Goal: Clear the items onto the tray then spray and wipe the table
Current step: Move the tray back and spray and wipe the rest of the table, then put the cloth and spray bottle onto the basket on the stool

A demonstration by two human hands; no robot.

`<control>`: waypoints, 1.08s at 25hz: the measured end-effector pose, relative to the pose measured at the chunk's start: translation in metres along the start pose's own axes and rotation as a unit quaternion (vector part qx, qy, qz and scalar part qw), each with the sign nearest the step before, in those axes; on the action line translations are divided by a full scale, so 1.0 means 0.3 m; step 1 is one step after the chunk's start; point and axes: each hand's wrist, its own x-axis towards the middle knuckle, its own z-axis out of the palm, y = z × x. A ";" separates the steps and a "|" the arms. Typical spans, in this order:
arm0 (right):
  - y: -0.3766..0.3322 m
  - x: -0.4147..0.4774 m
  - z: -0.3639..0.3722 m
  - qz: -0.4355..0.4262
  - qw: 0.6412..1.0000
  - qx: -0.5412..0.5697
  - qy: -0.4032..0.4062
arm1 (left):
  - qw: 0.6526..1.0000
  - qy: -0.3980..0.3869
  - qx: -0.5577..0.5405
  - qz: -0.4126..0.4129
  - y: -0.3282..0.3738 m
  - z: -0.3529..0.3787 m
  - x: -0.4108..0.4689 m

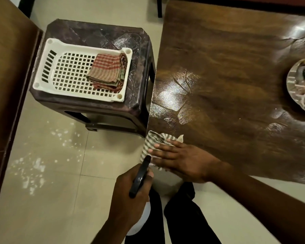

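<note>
Left hand (128,196) is gripping the spray bottle (139,176) by its neck; right hand (181,161) is pressing flat on the cloth (151,142), which looks soft and floppy.

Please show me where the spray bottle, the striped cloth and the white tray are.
spray bottle (140,173), head view, on its black trigger head.
striped cloth (152,140), head view, on its bunched upper part.
white tray (72,73), head view, on its bare mesh floor.
</note>
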 end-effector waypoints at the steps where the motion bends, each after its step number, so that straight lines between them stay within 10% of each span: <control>1: 0.039 -0.013 -0.021 0.019 1.000 -0.010 -0.002 | 1.000 -0.003 -0.003 0.002 0.001 -0.004 -0.004; 7: 0.028 0.199 -0.078 0.292 0.939 0.094 0.153 | 0.999 0.025 0.004 0.039 -0.010 -0.012 0.003; 15: -0.191 -0.024 0.021 0.285 0.922 0.148 0.216 | 0.989 0.127 -0.007 0.079 0.086 -0.013 -0.025; 17: -0.226 -0.076 -0.049 0.391 0.815 0.325 0.277 | 0.987 0.136 -0.040 0.071 0.150 -0.013 -0.071; 20: -0.255 -0.142 -0.187 0.454 0.482 0.666 0.344 | 0.988 0.136 -0.063 0.036 0.271 -0.036 -0.134; 22: -0.280 -0.185 -0.270 0.417 0.320 0.775 0.351 | 0.989 0.135 -0.055 0.020 0.343 -0.061 -0.178; 27: -0.423 -0.317 -0.496 0.330 0.230 0.858 0.320 | 0.974 0.220 -0.054 0.015 0.531 -0.143 -0.359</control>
